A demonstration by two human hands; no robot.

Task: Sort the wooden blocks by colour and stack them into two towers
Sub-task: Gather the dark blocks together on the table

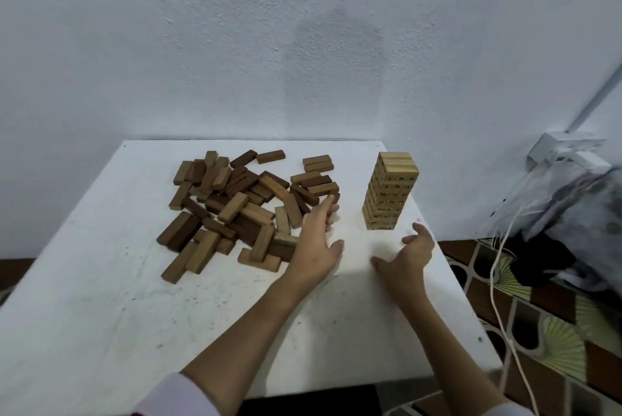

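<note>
Over on the left of the white table [101, 297] there's a messy pile of darker brown blocks [242, 207], all loose and lying flat. The person's left hand [318, 244] sits at the pile's right edge, fingers straight and spread, holding nothing. The right hand [412, 254] is beside it, relaxed and empty too. Behind it, near the table's right edge, stands a neat light-wood tower [390, 191]

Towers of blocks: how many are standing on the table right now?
1. The pale tower stands at the table's far right. The darker blocks lie loose in a pile to its left, none stacked.
</note>
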